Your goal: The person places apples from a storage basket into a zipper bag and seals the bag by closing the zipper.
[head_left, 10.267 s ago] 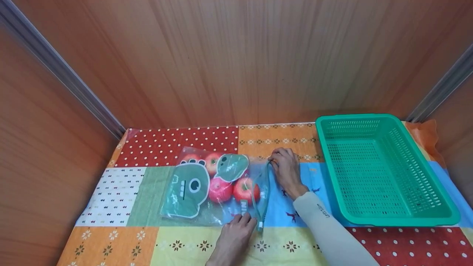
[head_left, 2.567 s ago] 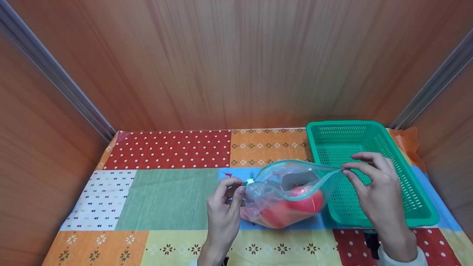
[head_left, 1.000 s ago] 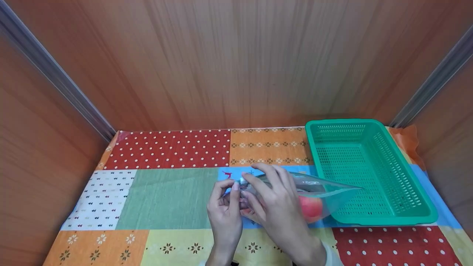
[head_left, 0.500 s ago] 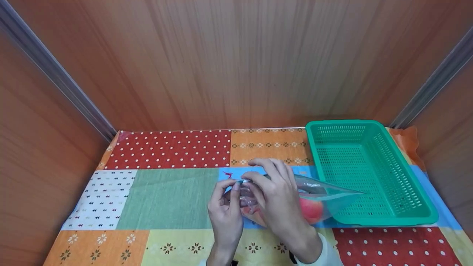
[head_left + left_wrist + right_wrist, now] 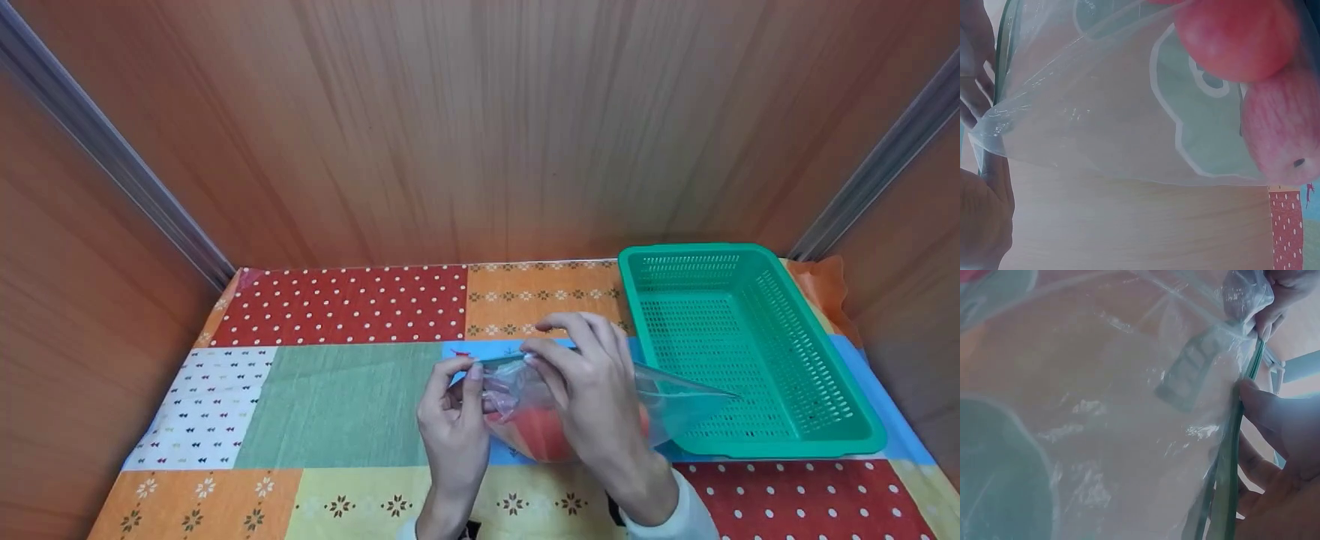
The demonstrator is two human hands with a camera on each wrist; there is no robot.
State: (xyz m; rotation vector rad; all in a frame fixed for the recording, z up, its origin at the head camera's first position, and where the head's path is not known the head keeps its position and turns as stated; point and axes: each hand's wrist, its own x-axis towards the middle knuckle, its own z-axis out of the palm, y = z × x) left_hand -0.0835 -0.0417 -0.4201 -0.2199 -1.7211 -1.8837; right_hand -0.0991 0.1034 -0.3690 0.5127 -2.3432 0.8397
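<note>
My left hand (image 5: 454, 427) pinches the left corner of a clear zip bag (image 5: 514, 382) that stands mouth up. My right hand (image 5: 604, 405) pinches the green zip strip (image 5: 1234, 433) a short way right of it, thumb against the strip in the right wrist view. The white slider is hidden, probably under the right fingertips. Red apples (image 5: 1235, 39) lie in the bottom of the bag, with a pinkish apple (image 5: 1283, 126) beside them in the left wrist view. Toward the right, the bag's mouth tapers to a corner over the basket's edge.
A green plastic basket (image 5: 630, 300) stands on the right, its near left part behind the bag. Patchwork cloth (image 5: 352, 405) covers the table. Wood-grain panels (image 5: 480, 135) enclose the back and both sides. An orange crumpled piece (image 5: 825, 289) lies behind the basket.
The bag lay flat on the left earlier; it now stands nearer the basket. My right hand left the bag's right corner, came beside the left hand, and has just slid right along the zip.
</note>
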